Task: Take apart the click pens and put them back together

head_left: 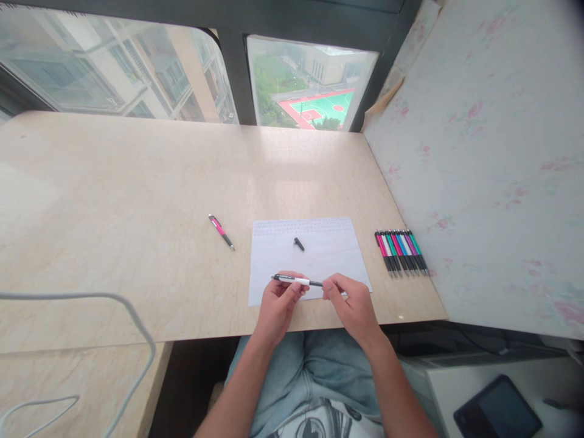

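Note:
My left hand (279, 303) is closed round the barrel of a white and black pen (301, 281), held almost level above the sheet of paper (308, 261). The fingers of my right hand (350, 301) pinch the dark right-hand end of the same pen; its very tip is hidden in them. A small black piece with a clip, like a pen cap (298, 244), lies on the paper just beyond my hands. Lines of handwriting run along the paper's far edge. To the left of the sheet rests a pink and black pen (221, 232).
Several coloured pens (400, 253) lie side by side at the right, near the flowered wall (483, 158). A grey cable (128, 304) loops over the desk (137, 201) at left. Below right, a dark tablet-like device (497, 409) sits on a white surface. Windows border the far side.

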`<state>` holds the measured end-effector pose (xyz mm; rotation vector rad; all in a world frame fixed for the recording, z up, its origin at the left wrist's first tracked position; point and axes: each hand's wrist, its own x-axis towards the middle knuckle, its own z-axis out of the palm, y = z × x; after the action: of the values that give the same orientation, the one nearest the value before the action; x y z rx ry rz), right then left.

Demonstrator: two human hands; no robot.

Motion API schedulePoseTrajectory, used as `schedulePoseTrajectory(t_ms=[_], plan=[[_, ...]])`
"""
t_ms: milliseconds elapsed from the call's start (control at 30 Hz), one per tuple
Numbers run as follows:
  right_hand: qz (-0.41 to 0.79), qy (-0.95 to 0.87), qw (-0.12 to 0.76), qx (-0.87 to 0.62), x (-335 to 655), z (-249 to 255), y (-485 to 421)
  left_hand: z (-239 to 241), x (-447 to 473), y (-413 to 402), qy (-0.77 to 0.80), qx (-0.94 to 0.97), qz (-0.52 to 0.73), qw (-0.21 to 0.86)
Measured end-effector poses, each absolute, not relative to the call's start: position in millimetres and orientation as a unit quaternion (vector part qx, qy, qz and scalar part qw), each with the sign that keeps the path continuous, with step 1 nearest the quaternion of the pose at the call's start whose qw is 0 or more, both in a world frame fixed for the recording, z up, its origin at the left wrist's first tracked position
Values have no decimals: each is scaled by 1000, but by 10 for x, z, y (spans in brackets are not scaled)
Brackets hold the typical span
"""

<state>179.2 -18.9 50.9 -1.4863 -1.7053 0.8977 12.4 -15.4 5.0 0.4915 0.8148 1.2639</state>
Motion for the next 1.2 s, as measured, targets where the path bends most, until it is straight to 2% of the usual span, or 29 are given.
schedulePoseTrajectory(t_ms=[133, 400, 833, 1200], plan=[[335, -653, 367, -572, 1777, 514, -181, 72, 124, -154, 373, 211, 568, 702], [331, -670, 337, -572, 1777, 498, -179, 28, 127, -160, 365, 211, 572, 703], [303, -662, 371, -576, 1765, 479, -179, 38, 119, -166, 374, 199, 569, 705], [318, -663, 351, -580, 1752, 482, -153, 74, 121, -162, 371, 187, 574, 706]])
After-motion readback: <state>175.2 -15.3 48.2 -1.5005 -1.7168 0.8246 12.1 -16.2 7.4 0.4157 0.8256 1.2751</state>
